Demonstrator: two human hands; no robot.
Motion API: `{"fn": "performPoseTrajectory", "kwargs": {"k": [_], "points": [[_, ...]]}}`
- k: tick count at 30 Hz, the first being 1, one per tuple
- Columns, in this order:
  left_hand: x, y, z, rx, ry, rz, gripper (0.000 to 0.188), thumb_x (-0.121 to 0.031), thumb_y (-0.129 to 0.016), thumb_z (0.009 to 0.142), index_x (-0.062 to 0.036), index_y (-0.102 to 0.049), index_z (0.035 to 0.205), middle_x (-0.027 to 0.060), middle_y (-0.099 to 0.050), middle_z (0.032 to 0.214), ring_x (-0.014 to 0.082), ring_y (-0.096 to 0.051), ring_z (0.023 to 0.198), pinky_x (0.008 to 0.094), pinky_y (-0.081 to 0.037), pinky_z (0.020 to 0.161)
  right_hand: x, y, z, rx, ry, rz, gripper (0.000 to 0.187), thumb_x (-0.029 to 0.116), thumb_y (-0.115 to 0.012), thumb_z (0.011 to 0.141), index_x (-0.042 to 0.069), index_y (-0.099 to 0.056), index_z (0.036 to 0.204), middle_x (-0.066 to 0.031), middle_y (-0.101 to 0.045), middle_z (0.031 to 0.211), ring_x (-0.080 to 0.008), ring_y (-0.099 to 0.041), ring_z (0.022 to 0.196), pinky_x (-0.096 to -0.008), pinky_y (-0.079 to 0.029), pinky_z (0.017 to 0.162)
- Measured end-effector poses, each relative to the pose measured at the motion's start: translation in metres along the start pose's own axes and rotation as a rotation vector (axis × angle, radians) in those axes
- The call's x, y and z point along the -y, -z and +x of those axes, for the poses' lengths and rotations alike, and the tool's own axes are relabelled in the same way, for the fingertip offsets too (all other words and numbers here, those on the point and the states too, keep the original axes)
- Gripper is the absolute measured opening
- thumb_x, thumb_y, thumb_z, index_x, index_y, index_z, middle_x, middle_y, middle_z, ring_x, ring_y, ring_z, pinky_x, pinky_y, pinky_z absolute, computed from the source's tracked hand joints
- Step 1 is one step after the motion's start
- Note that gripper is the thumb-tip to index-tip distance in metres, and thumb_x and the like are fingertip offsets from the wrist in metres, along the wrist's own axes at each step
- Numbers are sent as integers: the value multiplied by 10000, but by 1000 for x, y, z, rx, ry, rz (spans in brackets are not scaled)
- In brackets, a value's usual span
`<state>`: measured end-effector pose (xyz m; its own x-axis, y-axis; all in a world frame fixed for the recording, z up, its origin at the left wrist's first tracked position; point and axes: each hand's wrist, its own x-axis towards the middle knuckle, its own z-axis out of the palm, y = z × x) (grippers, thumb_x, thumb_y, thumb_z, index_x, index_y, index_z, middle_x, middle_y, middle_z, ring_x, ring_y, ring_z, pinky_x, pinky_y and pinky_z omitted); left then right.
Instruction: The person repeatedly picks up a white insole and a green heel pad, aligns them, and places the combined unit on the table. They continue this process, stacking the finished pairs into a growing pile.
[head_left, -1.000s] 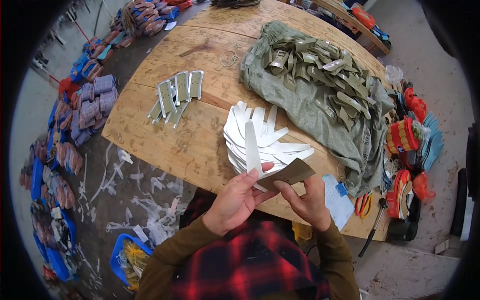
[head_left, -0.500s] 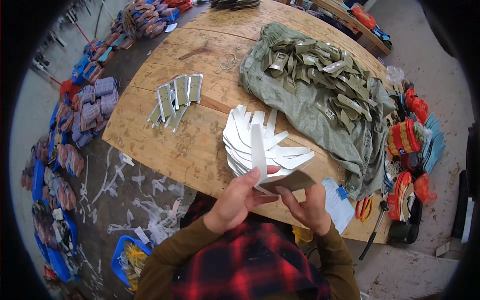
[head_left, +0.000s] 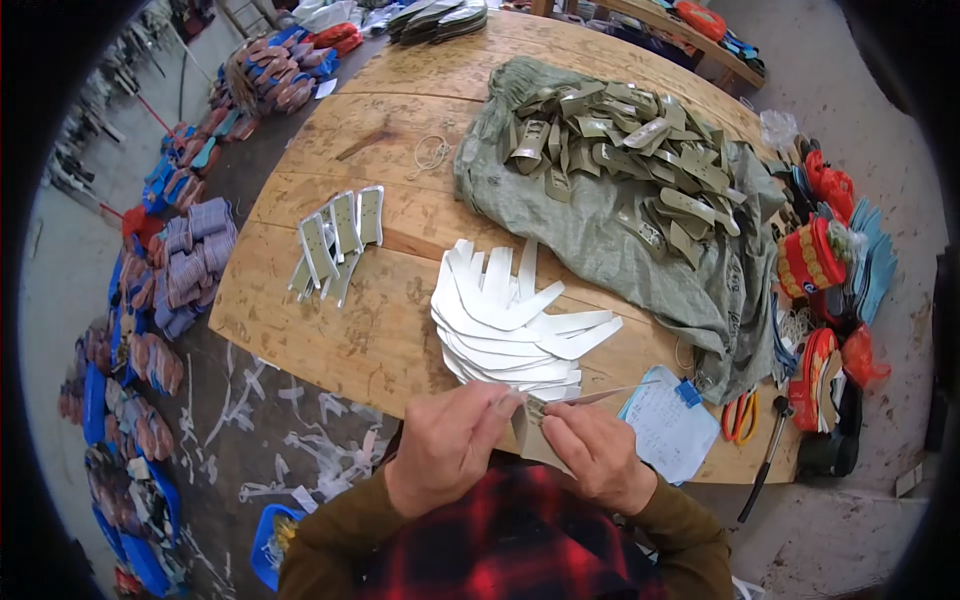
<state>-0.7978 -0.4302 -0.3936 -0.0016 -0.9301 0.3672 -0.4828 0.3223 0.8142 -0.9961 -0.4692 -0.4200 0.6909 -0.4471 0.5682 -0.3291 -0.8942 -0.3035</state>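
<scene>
My left hand (head_left: 450, 440) and my right hand (head_left: 598, 452) meet at the near edge of the wooden table (head_left: 380, 340), both pinching one olive strap piece (head_left: 532, 432) between them. A thin pale strip (head_left: 600, 394) sticks out to the right from that piece. Just beyond my hands lies a fanned stack of white strips (head_left: 510, 320). Farther left on the table sits a small row of grey-backed strips (head_left: 335, 240).
A green cloth (head_left: 620, 260) heaped with several olive strap pieces (head_left: 620, 150) covers the table's right side. A clipped paper note (head_left: 668, 428), orange scissors (head_left: 738, 416) and red bundles (head_left: 812, 258) lie at the right edge. Blue and red bundles (head_left: 180, 270) and white scraps (head_left: 300, 450) cover the floor.
The white strip that stood upright in my left hand is gone from it. Both hands have drawn closer to me and now hold the olive piece low at the table edge.
</scene>
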Motion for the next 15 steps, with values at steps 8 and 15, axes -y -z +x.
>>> {"fn": "performPoseTrajectory", "kwargs": {"k": [8,15], "points": [[-5,-13,-3,15,78,-61,132,-40,-599,923,36,-662,1011,155,-667,791,256,-656,639,323,-505,572,-4,-12,-7,-42,-96,-15,319,41,-638,754,-8,-566,1062,-133,-612,908,-239,-627,715,-331,-511,604],[-2,-15,-7,-59,133,-114,151,-48,-566,951,27,-655,1047,130,-698,822,165,-641,611,283,-497,561,-1,-17,-12,-26,-123,31,558,40,-770,661,-14,-511,1152,-180,-606,964,-316,-643,756,-378,-527,598]]}}
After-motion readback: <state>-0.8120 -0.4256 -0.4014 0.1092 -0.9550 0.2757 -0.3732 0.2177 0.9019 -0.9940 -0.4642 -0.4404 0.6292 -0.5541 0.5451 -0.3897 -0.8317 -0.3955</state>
